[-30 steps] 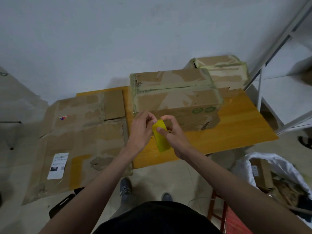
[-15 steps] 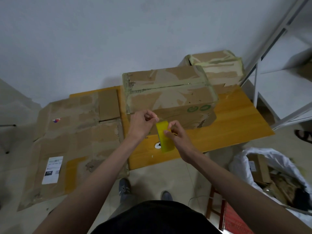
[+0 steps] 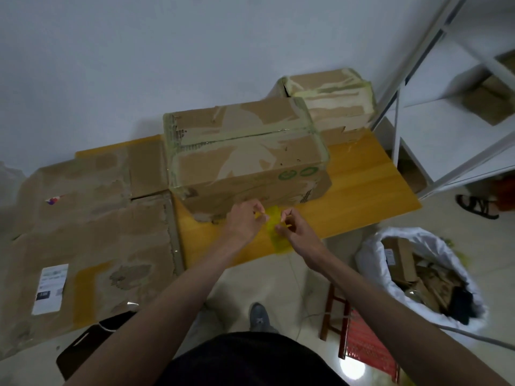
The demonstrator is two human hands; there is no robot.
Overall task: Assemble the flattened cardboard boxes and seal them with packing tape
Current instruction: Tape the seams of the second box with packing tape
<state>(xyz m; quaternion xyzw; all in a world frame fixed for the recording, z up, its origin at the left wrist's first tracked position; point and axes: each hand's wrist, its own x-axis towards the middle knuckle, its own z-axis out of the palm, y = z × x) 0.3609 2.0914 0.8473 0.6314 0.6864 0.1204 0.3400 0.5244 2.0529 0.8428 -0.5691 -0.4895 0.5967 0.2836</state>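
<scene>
An assembled cardboard box (image 3: 245, 154), edged with yellowish tape, stands on the wooden table (image 3: 362, 185). Just in front of its lower near face, both hands hold a yellow roll of packing tape (image 3: 276, 235). My left hand (image 3: 243, 221) pinches the tape's upper end between thumb and fingertips. My right hand (image 3: 296, 231) pinches the roll from the right side. A second taped box (image 3: 331, 98) stands behind, against the wall. Flattened cardboard (image 3: 83, 232) lies over the table's left part.
A white metal shelf rack (image 3: 412, 112) rises at the right. On the floor, a white sack (image 3: 423, 277) holds cardboard scraps, beside a red stool (image 3: 359, 335). A sandal (image 3: 476, 204) lies further right. My shoes (image 3: 259, 319) are below the table edge.
Both hands moved with the yellow tape forward and down, closer to the box's near lower edge. The camera tilted, so the table sits lower in view.
</scene>
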